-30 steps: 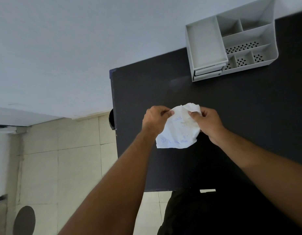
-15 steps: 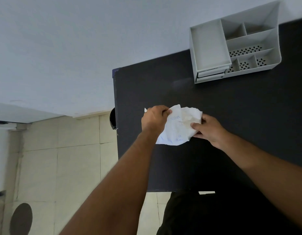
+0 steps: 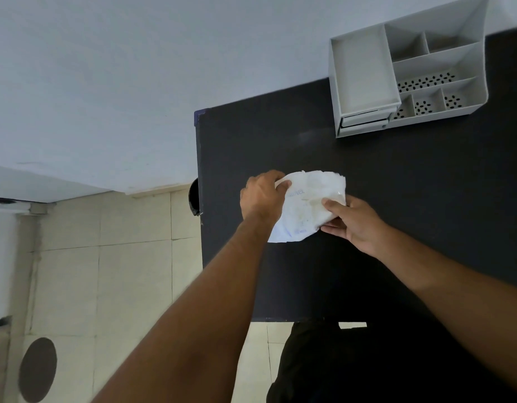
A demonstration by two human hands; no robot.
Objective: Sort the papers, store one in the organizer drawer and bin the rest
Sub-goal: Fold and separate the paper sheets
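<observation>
A crumpled white paper with blue writing is held above the black table, near its left side. My left hand pinches the paper's upper left edge. My right hand grips its lower right edge. The grey desk organizer stands at the table's far edge against the wall, with its two small drawers shut at the front left. I see no other papers.
A dark round object, partly hidden, sits on the floor by the table's left edge. A dark round patch lies on the tiled floor at the lower left. The white wall runs behind the table.
The paper has been spread wider between both hands; my right hand slid down to its lower right edge. The view has shifted slightly.
</observation>
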